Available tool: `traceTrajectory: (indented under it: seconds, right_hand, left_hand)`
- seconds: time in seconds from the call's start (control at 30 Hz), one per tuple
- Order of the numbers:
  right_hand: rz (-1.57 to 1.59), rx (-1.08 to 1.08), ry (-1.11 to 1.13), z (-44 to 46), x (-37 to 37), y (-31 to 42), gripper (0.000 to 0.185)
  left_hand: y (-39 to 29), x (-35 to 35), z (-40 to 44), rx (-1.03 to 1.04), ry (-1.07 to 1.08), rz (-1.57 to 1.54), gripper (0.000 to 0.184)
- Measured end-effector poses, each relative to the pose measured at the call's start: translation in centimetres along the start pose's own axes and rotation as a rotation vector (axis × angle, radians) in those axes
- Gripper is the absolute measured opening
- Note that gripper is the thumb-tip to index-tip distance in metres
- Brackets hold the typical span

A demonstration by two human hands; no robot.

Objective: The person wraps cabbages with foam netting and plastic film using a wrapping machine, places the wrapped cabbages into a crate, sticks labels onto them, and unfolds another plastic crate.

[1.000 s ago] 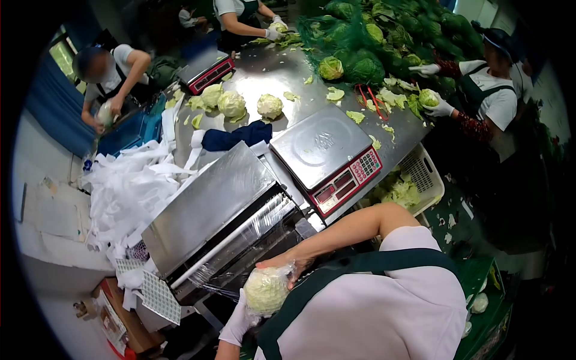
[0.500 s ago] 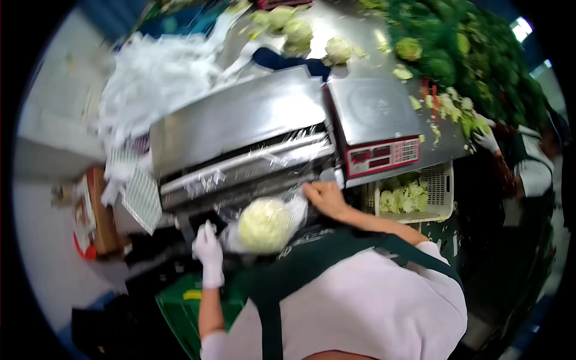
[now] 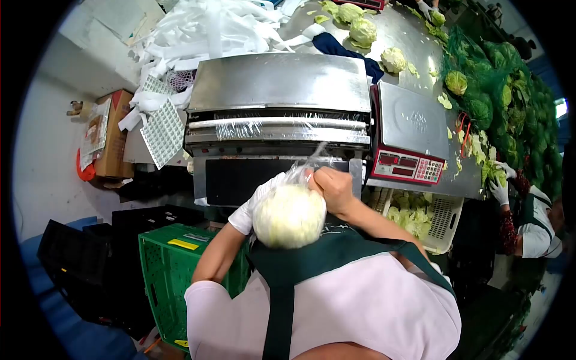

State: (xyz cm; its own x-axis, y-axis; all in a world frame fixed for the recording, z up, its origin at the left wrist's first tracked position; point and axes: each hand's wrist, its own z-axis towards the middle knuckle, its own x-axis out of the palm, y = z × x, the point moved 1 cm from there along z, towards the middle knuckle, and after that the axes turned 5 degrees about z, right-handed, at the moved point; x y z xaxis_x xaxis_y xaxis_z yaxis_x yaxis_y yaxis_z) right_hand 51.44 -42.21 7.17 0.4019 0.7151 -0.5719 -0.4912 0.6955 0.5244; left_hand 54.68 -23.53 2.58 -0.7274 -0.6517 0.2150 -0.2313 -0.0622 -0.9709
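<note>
A pale cabbage [image 3: 289,217] in clear plastic film sits close against my apron [image 3: 273,261]. My left hand [image 3: 261,198], in a white glove, curls round its far left side; some of the fingers are hidden behind the cabbage. With fingers pinched, my bare right hand [image 3: 333,187] grips the gathered plastic film [image 3: 300,173] at the top right of the cabbage. A loose tail of film sticks up beyond the knuckles. Just past both hands lies the black plate [image 3: 237,180] of the steel wrapping machine [image 3: 279,84], whose film roll spans its front.
Right of the machine stands a red digital scale [image 3: 411,135]. Below it, a cream basket [image 3: 447,222] holds leaves. A green crate [image 3: 157,282] is at lower left. Netted cabbages [image 3: 480,78] pile at far right, where a co-worker's gloved hands [image 3: 499,186] handle a cabbage.
The cabbage has come off the machine's front, now wrapped and held near my body. My left hand has moved right onto it; my right hand now pinches the film. The view has shifted and levelled.
</note>
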Motion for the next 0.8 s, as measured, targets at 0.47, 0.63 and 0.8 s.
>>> traceTrajectory:
  seconds: [0.47,0.63,0.8]
  right_hand:
    - [0.909,-0.149,0.879,7.1,0.1,5.4,0.039]
    - [1.188,0.072,1.22,3.2,-0.7,0.2,0.058]
    - [1.648,0.913,0.542,-3.5,-2.9,-2.9,0.052]
  left_hand:
    - [1.6,5.5,4.8,-0.316,0.221,-0.762,0.037]
    - [5.9,7.0,4.2,-0.176,-0.011,-0.842,0.039]
    - [2.8,7.0,-1.2,-0.085,-0.038,-0.75,0.057]
